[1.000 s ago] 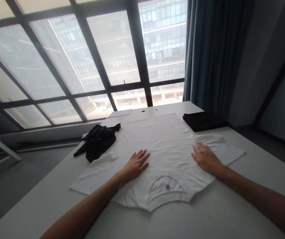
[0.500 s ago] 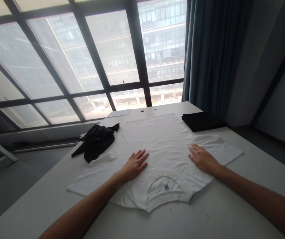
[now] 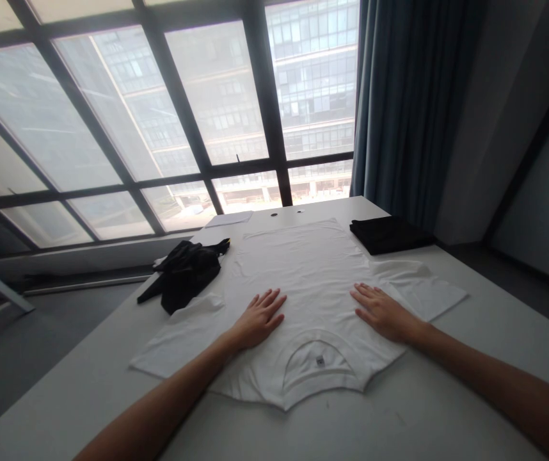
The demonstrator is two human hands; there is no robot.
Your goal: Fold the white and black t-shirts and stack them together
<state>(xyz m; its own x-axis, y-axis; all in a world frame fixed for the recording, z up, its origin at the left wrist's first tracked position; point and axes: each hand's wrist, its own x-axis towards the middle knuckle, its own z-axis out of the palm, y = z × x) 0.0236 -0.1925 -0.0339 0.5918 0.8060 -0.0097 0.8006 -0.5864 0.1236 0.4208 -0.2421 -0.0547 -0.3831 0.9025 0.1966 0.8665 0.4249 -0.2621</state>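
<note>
A white T-shirt [image 3: 298, 269] lies spread out on a white table [image 3: 332, 429], its neckline towards me and its hem at the far side. Both sleeves are stretched out sideways, and a small dark label shows inside the collar. My left hand [image 3: 258, 318] rests flat on the shirt, left of the neckline, fingers stretched. On the other side my right hand [image 3: 382, 312] also lies flat on the fabric, open, near the right sleeve. Neither hand grips the cloth. Light creases run across the shirt's middle.
A crumpled black garment [image 3: 190, 269] lies at the table's left edge, close to the left sleeve. Folded black cloth [image 3: 389, 234] sits at the right edge. Farther back are a flat white item [image 3: 229, 219] and a blue curtain [image 3: 409, 109] beside large windows.
My right hand has slid a little to the left across the shirt. My left hand has stayed in place.
</note>
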